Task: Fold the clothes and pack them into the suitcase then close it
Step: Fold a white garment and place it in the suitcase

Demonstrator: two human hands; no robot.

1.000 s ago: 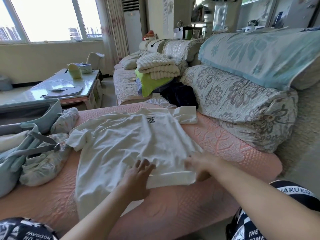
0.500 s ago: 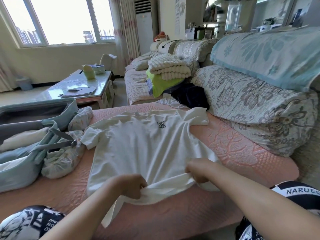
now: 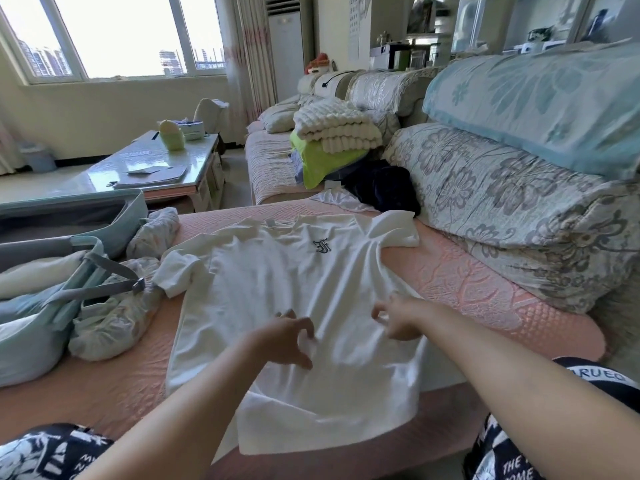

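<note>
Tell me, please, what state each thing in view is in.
white T-shirt, spread front up on the sofa seat, unfolded, hem over the front edge.
suitcase, open, partly packed.
left hand, fingers curled on the T-shirt; grip unclear.
right hand, fingers curled over the T-shirt; grip unclear.
dark garment, crumpled, unfolded.
patterned garment, crumpled beside the suitcase.

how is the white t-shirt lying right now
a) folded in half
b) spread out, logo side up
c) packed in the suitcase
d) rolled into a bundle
B: the t-shirt lies spread on the sofa, its logo facing up and both sleeves out, beside the open suitcase.
</note>
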